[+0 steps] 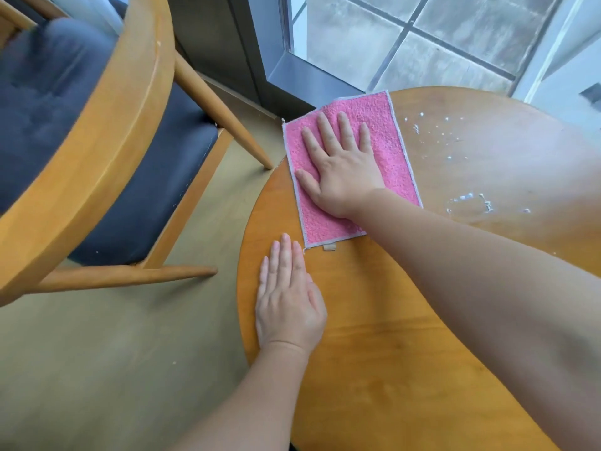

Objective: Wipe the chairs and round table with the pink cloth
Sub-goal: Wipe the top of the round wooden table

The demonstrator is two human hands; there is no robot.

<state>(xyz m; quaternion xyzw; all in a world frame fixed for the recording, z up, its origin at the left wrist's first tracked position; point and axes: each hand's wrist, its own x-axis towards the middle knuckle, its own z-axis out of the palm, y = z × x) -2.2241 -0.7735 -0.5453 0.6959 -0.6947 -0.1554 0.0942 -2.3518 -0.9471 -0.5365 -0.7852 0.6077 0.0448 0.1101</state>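
Pink cloth [377, 109]: one, spread flat at the 11 o'clock rim of the round desk [374, 320], with its far-left corner hanging past the edge. The right hand [341, 167] lies palm down on the middle of it, fingers straight and spread, pressing rather than gripping, and hides that part of the cloth. A small tan tag [329, 247] sticks out from the cloth's near hem. The left hand [289, 304] rests flat on the bare wood at about 9 o'clock, fingers straight and close together, holding nothing; its fingertips stop just short of the cloth's near corner.

White spatter sits on the desk in two loose patches: fine specks [432, 128] at 3 o'clock from the cloth's far end, and a wetter smear [468, 200] nearer, beside the right forearm. What the spatter is cannot be told.

One wooden chair [107, 125] stands off the desk at 9 to 10 o'clock, with a dark blue seat cushion [156, 190]. It is slightly blurred and cut off at the left and top, and only two of its legs show in full.

The desk runs out of view at the right and bottom. A glass door [422, 43] stands at 12 o'clock, with grey paving behind it.
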